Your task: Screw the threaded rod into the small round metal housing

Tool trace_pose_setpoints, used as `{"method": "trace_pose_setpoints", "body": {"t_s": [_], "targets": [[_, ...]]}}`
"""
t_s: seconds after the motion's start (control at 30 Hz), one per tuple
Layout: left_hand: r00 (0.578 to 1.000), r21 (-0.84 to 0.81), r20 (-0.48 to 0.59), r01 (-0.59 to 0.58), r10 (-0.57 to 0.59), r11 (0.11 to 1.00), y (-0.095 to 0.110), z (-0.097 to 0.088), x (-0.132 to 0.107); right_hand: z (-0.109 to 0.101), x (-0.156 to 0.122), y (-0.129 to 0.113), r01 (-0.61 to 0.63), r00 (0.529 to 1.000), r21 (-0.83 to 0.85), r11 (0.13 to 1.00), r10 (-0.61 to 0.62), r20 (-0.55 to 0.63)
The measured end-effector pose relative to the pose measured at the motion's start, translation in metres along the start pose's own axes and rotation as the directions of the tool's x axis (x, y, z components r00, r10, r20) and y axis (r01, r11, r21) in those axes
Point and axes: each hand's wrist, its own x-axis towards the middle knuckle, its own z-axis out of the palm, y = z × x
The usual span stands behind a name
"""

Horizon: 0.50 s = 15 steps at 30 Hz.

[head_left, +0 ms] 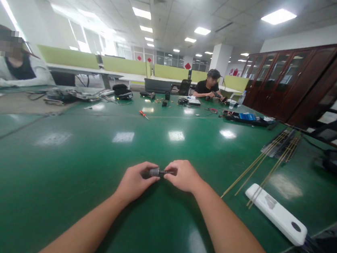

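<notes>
Bare forearms, left hand, right hand, fingers clamped on stepped cylinder, glossy tabletop

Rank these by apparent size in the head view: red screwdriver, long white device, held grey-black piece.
1. Long white device
2. Held grey-black piece, partly hidden
3. Red screwdriver, though farther from the camera
</notes>
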Motion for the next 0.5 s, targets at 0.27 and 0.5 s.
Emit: {"method": "trace_pose_setpoints", "body": {"t_s": [0.27, 0.5], "targets": [[1.000, 0.002, -0.001, 0.008, -0.008, 1.000, -0.0010, 0.0001, 0.0000, 0.0005, -0.0005, 0.0025, -0.007, 1.000, 0.002, 1.000, 0.007, -0.005], [1.000, -0.019, -0.017, 0.015, -0.015, 1.000, 0.0004, -0.0002, -0.0002, -0.0006, -0.0005, 0.0040, -0.008, 1.000, -0.008, 1.000, 0.008, -0.011]]}}
